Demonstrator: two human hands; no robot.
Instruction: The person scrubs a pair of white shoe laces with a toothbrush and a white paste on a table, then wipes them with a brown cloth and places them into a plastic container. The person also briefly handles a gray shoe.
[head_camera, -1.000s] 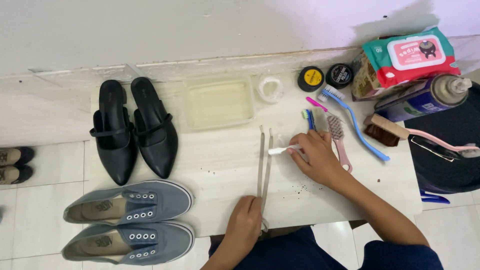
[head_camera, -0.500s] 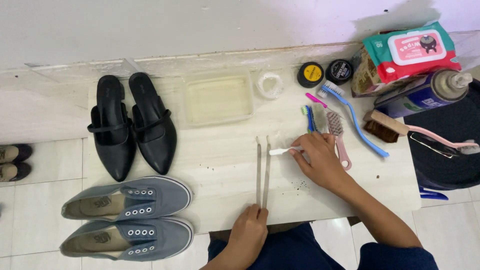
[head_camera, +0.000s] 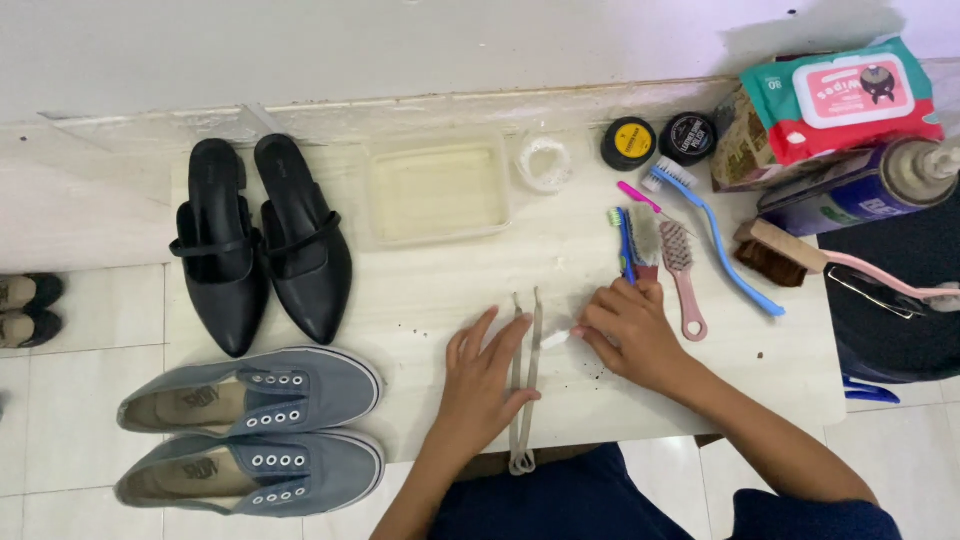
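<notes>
I am pressing my left hand (head_camera: 485, 375) flat, fingers spread, over a pair of grey shoelaces (head_camera: 525, 385) lying straight on the low white table (head_camera: 440, 270). My right hand (head_camera: 625, 335) is pinching a small white brush (head_camera: 556, 339), its tip just beside the laces. Just beyond my right fingers are lying several brushes (head_camera: 650, 245). Left of my left hand are sitting grey sneakers (head_camera: 250, 430), with black pointed flats (head_camera: 262, 240) beyond them.

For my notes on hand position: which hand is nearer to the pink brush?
Right. The right hand lies just left of the pink brush, almost touching it. The left hand rests farther left, on the grey shoelaces.
</notes>
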